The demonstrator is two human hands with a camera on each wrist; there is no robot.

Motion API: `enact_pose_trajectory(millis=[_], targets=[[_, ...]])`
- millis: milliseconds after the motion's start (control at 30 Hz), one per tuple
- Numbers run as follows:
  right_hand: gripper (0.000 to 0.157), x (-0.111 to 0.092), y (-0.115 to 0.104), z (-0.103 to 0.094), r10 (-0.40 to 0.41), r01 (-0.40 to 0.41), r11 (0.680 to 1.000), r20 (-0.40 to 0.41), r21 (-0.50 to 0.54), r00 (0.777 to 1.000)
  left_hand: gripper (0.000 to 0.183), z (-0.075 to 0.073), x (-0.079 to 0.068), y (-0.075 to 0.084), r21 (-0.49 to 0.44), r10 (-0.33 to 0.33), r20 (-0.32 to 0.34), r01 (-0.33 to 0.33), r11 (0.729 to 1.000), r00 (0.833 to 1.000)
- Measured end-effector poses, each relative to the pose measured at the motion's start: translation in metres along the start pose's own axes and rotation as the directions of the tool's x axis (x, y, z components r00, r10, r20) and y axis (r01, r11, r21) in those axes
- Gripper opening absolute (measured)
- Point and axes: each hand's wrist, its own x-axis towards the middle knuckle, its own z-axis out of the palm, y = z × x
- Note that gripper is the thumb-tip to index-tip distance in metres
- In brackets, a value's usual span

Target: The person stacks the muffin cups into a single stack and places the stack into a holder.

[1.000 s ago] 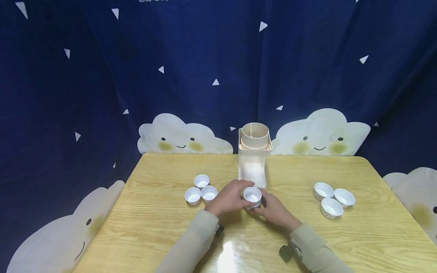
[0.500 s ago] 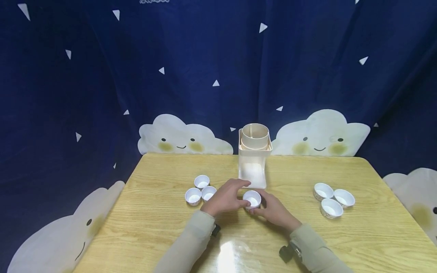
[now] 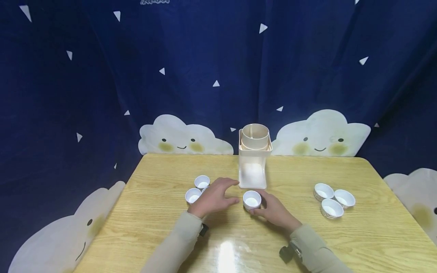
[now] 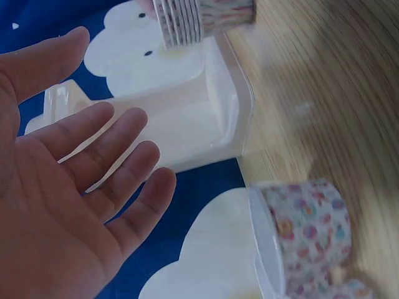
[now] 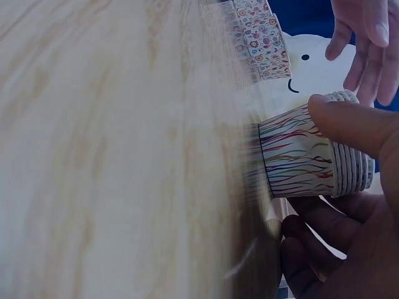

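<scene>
A nested stack of small paper cups (image 3: 252, 200) with coloured wavy lines (image 5: 296, 152) stands mouth up at the middle of the table. My right hand (image 3: 275, 213) grips it from the right, with the thumb on the near side and fingers on the far side. My left hand (image 3: 216, 196) is just left of the stack, apart from it, palm facing it. In the left wrist view, that hand (image 4: 81, 180) has its fingers spread with nothing in them. Partly hidden behind it are flower-patterned cups (image 3: 202, 182), set in a cluster.
Behind the stack stands a cream plastic holder (image 3: 252, 175) with a round tube (image 3: 255, 137) on top. Three more white-lined cups or cup stacks (image 3: 332, 208) cluster on the right of the wooden table (image 3: 164, 242). A dark blue curtain (image 3: 191, 45) hangs behind.
My left hand has let go of the cup stack and moved left, now covering part of the left cluster. The right hand keeps its grip, and the stack has come slightly nearer.
</scene>
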Motion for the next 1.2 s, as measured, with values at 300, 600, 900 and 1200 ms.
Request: enact_pose_trajectory(millis=[300,600,900,1200], targets=[[0.069,0.001,0.001,0.001,0.014,-0.014,1.000,0.016,-0.004,1.000,0.048,-0.011,-0.012,-0.010,-0.034,0.002,-0.063,-0.004,0.999,0.998],[0.068,0.000,0.000,0.000,0.007,-0.007,1.000,0.002,-0.023,1.000,0.046,-0.022,-0.021,-0.020,-0.050,-0.030,-0.109,0.024,0.998,0.994],[0.067,0.000,-0.001,-0.001,0.013,-0.013,1.000,0.005,-0.026,1.000,0.044,-0.031,-0.031,-0.036,-0.050,-0.095,-0.132,0.090,0.995,0.987],[0.067,0.000,-0.002,0.000,0.021,-0.021,1.000,0.016,0.002,1.000,0.043,-0.037,-0.042,-0.051,-0.039,-0.107,-0.168,0.102,0.994,0.980]])
